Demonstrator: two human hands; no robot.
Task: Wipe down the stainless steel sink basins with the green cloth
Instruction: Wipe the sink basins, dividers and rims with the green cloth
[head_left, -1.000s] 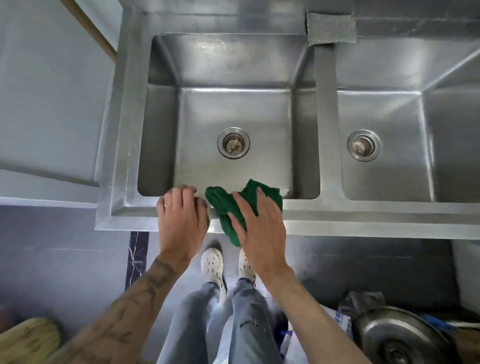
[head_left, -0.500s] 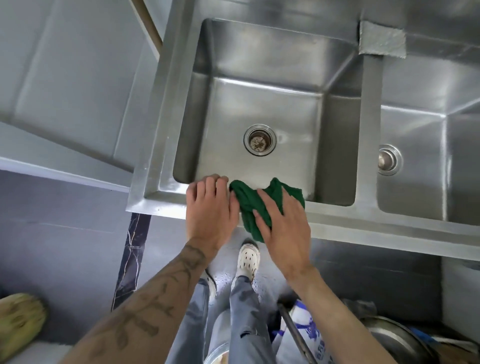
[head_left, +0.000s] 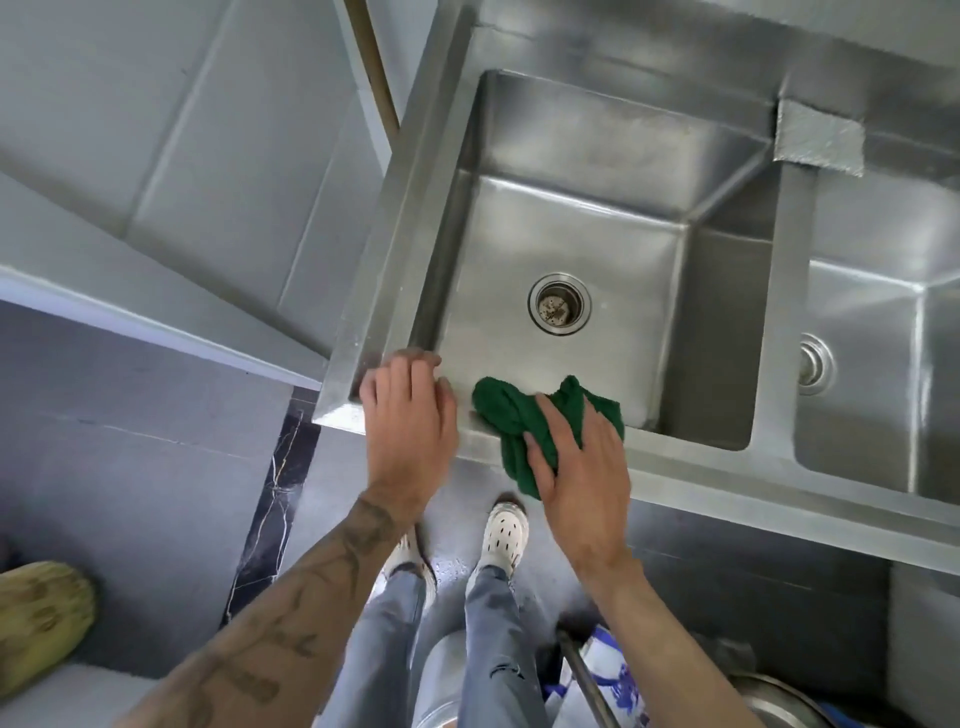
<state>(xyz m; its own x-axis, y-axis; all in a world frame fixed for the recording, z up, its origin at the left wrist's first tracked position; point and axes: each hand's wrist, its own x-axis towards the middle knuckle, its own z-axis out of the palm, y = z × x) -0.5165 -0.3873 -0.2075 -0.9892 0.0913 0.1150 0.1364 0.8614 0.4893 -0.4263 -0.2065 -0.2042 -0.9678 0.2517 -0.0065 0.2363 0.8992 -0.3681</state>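
Your right hand (head_left: 582, 467) presses flat, fingers spread, on the bunched green cloth (head_left: 519, 415), which lies over the near rim of the left sink basin (head_left: 597, 218), part of it hanging down the front edge. Your left hand (head_left: 410, 421) holds nothing and rests loosely curled on the rim's near left corner, just beside the cloth; its fingertips look blurred, so contact is uncertain. The drain (head_left: 559, 304) sits well beyond the cloth.
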